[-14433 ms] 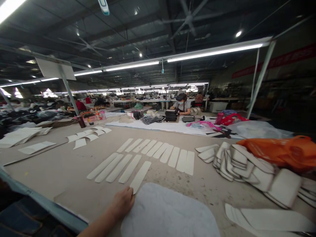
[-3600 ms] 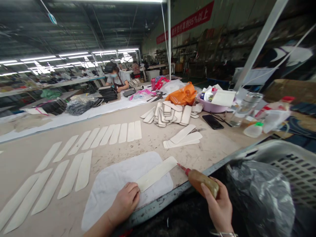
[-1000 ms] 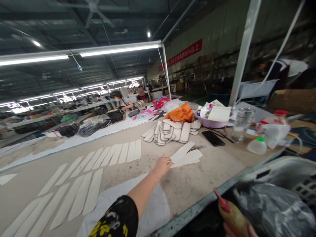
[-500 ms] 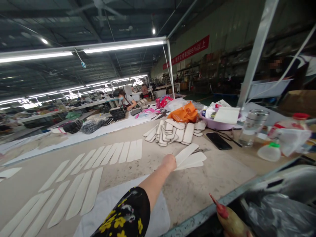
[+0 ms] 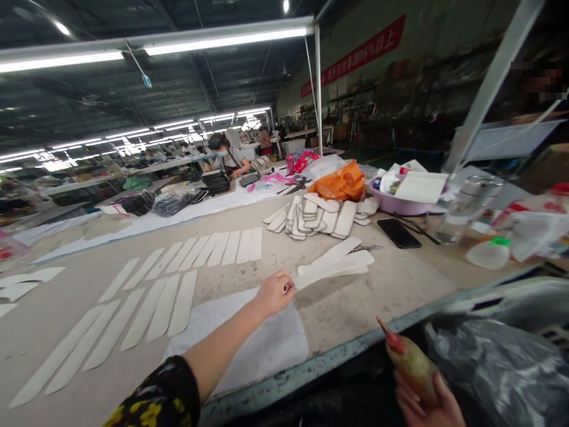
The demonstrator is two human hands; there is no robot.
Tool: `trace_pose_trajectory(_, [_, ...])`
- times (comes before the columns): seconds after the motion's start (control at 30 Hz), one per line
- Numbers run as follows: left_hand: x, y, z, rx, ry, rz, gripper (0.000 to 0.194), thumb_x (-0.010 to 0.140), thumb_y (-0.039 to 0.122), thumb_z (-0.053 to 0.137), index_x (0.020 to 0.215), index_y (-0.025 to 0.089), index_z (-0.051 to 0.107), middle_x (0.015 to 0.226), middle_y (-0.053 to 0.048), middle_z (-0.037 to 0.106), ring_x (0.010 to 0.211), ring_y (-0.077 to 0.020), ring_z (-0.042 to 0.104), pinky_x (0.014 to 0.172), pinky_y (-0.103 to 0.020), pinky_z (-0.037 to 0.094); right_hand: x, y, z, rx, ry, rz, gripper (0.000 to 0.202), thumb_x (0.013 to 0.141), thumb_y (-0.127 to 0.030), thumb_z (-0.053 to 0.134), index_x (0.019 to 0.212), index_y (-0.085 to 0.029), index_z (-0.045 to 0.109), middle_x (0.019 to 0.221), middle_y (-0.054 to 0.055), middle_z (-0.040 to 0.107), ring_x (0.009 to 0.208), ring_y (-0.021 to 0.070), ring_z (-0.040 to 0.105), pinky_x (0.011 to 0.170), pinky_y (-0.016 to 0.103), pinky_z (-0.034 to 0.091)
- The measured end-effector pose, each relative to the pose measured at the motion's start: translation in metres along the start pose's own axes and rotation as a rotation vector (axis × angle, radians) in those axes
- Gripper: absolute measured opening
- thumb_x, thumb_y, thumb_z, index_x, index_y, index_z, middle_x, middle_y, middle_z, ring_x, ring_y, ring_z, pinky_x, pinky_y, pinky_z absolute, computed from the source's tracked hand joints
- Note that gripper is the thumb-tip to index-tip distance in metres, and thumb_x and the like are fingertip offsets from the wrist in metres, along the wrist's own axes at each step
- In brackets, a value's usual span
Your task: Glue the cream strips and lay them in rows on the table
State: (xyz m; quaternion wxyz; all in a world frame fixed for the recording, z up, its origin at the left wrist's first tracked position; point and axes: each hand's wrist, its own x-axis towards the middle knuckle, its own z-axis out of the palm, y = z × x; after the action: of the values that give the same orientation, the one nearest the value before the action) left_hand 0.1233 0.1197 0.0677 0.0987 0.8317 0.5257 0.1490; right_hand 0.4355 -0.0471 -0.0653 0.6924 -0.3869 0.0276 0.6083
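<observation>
Bare table (image 5: 391,284) right of strips (image 5: 338,264); phone (image 5: 399,233) (bottles (image 5: 489,254) too) crowd beyond.

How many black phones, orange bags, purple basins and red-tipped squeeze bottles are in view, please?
Black phone: 1
Orange bag: 1
Purple basin: 1
Red-tipped squeeze bottle: 1
Total: 4

A factory hall: long worktables (image 5: 391,290), strip lights (image 5: 222,40), cut pieces (image 5: 231,248).
</observation>
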Motion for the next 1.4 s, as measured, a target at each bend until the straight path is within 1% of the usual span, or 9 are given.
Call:
trace_pose_trajectory(0.17, [-0.127,-0.032,-0.015,-0.004,-0.031,0.060,0.013,0.079,0.010,0.047,0.080,0.018,0.058,0.086,-0.004,0.058,0.080,-0.0159,0.056,0.074,-0.029,0.048,-0.017,0.004,0.014,-0.096,-0.045,-0.090,0.029,0.066,-0.038,0.068,0.088,-0.022,0.057,0.070,0.006,0.062,0.045,0.0088,0.039,0.035,0.019,0.033])
trace_pose_trajectory(0.23, [-0.159,-0.041,-0.011,0.001,-0.034,0.029,0.013,0.080,0.010,0.047,0.082,0.018,0.057,0.087,-0.004,0.059,0.080,-0.0164,0.056,0.074,-0.030,0.049,-0.023,0.007,0.023,-0.169,-0.035,-0.080,0.038,0.063,-0.040,0.070,0.095,-0.022,0.060,0.073,0.005,0.063,0.045,0.0087,0.039,0.035,0.019,0.035])
trace_pose_trajectory(0.33, [-0.182,-0.049,-0.003,-0.032,0.040,-0.013,0.015,0.081,0.011,0.047,0.089,0.017,0.058,0.088,-0.006,0.061,0.082,-0.0172,0.058,0.076,-0.030,0.051,-0.034,0.016,0.046,-0.352,-0.009,-0.083,0.053,0.058,-0.040,0.076,0.106,-0.024,0.061,0.086,0.003,0.064,0.050,0.0092,0.047,0.034,0.017,0.035])
trace_pose_trajectory(0.43, [-0.189,-0.055,0.002,-0.070,0.154,0.044,0.019,0.083,0.012,0.047,0.096,0.016,0.060,0.092,-0.009,0.063,0.086,-0.0175,0.059,0.079,-0.031,0.052,-0.051,0.037,0.074,-0.545,-0.011,-0.118,0.061,0.057,-0.038,0.080,0.112,-0.027,0.058,0.099,0.002,0.063,0.069,0.0153,0.060,0.043,0.017,0.045])
trace_pose_trajectory(0.6, [-0.196,-0.060,0.004,-0.111,0.219,0.150,0.020,0.084,0.013,0.048,0.095,0.016,0.065,0.091,-0.010,0.062,0.082,-0.0175,0.058,0.074,-0.032,0.052,-0.080,0.085,0.103,-0.714,-0.213,-0.195,0.061,0.063,-0.040,0.078,0.116,-0.026,0.051,0.114,0.006,0.060,0.100,0.0273,0.060,0.077,0.034,0.056])
trace_pose_trajectory(0.8, [-0.196,-0.062,0.005,-0.106,0.198,0.189,0.018,0.086,0.013,0.048,0.088,0.017,0.065,0.081,-0.006,0.065,0.077,-0.0156,0.057,0.076,-0.034,0.049,-0.090,0.118,0.120,-1.083,-0.347,-0.551,0.053,0.067,-0.044,0.074,0.110,-0.021,0.053,0.112,0.011,0.062,0.098,0.0296,0.061,0.082,0.041,0.053])
trace_pose_trajectory(0.93, [-0.195,-0.063,0.005,-0.117,0.173,0.174,0.018,0.087,0.014,0.047,0.086,0.017,0.064,0.081,-0.005,0.064,0.076,-0.0149,0.057,0.077,-0.032,0.048,-0.092,0.124,0.128,-1.257,-0.445,-0.738,0.044,0.072,-0.044,0.070,0.107,-0.020,0.055,0.104,0.011,0.062,0.091,0.0271,0.062,0.079,0.040,0.053])
trace_pose_trajectory(1.17, [-0.195,-0.063,0.003,-0.117,0.160,0.188,0.020,0.088,0.013,0.045,0.084,0.016,0.064,0.080,-0.005,0.064,0.076,-0.0150,0.056,0.076,-0.032,0.048,-0.094,0.129,0.135,-1.336,-0.511,-0.889,0.038,0.078,-0.040,0.066,0.108,-0.021,0.053,0.098,0.009,0.060,0.086,0.0233,0.061,0.072,0.034,0.053])
trace_pose_trajectory(1.4, [-0.196,-0.064,0.006,-0.119,0.207,0.186,0.017,0.086,0.013,0.050,0.088,0.017,0.066,0.086,-0.006,0.065,0.080,-0.0159,0.057,0.075,-0.032,0.050,-0.081,0.099,0.129,-1.434,-0.259,-0.942,0.042,0.077,-0.051,0.064,0.103,-0.019,0.054,0.094,0.010,0.062,0.084,0.0257,0.061,0.071,0.037,0.051])
